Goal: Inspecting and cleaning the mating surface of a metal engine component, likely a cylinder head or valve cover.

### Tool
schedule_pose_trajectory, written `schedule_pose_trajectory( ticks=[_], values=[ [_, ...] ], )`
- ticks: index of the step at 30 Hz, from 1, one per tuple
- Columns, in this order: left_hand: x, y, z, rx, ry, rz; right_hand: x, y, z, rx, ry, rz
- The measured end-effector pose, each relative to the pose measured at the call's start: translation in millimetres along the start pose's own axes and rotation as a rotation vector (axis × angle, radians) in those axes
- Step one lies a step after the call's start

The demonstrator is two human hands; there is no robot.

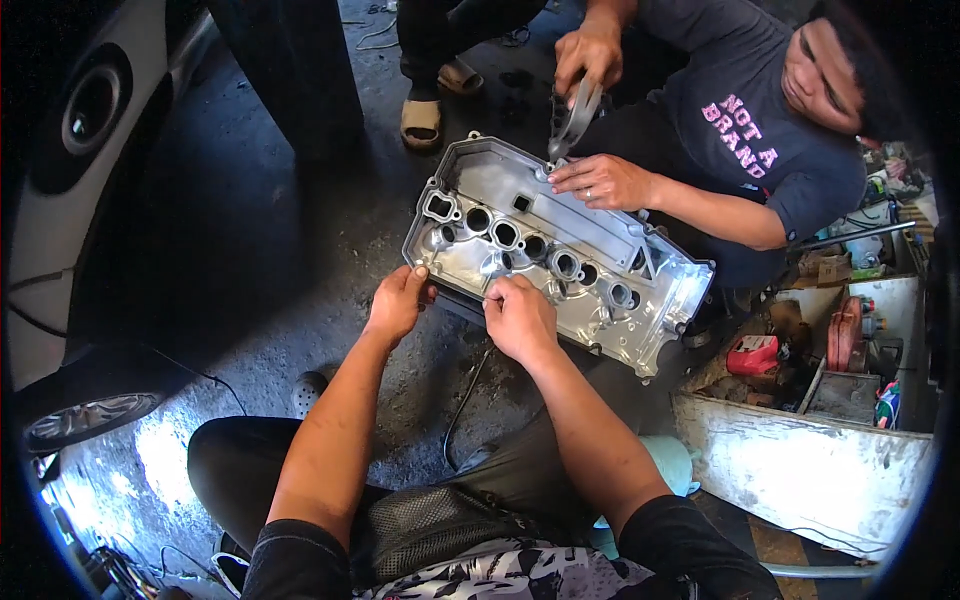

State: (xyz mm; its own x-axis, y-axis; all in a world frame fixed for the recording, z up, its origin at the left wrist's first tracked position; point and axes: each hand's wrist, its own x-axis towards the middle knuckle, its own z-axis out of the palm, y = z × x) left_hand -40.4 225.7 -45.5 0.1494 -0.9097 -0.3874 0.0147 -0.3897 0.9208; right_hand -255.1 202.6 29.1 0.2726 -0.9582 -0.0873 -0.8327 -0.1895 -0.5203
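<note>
A silver engine valve cover [590, 225], its hollow inner side up with several round openings, is held up tilted between me and a co-worker. My left hand [398, 302] grips its near left corner, thumb on top of the rim. With bent fingers closed on the near edge, my right hand [521, 318] holds the cover a little farther right; its fingertips are partly hidden. At the far edge, the co-worker's one hand [605, 182] lies flat on the rim. Their other hand [588, 58] holds a grey hand tool [575, 122] with its tip down at that edge.
A co-worker [740, 120] in a dark shirt crouches at the far right. Beyond stands another person in tan sandals [421, 122]. A car [80, 200] is on the left. At right sits a worn white box [800, 465] of tools and parts. A thin cable [465, 405] crosses the dark floor.
</note>
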Motion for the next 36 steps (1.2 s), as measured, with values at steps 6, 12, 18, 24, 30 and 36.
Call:
schedule_pose_trajectory(
  ticks=[6,12,18,24,30,36],
  values=[
    [2.0,-3.5,-2.8,-0.006,0.009,-0.009,0.9,-1.7,0.3,-0.005,-0.013,0.002],
    [-1.3,2.4,0.4,-0.003,0.004,0.007,0.4,1.9,1.4,-0.016,0.0,-0.007],
    [0.6,-2.0,-0.6,-0.004,0.013,0.013,0.6,-1.1,0.9,-0.029,-0.01,-0.003],
    [0.1,-0.6,0.2,0.037,0.01,0.026,0.2,2.1,3.9,-0.039,0.044,-0.013],
    [0.9,-0.6,-2.1,0.04,0.018,0.035,1.3,-0.6,3.5,-0.04,0.04,-0.012],
    [1.4,-1.0,-0.5,0.046,0.021,0.041,2.0,-0.5,1.8,-0.041,0.03,-0.004]
  ],
)
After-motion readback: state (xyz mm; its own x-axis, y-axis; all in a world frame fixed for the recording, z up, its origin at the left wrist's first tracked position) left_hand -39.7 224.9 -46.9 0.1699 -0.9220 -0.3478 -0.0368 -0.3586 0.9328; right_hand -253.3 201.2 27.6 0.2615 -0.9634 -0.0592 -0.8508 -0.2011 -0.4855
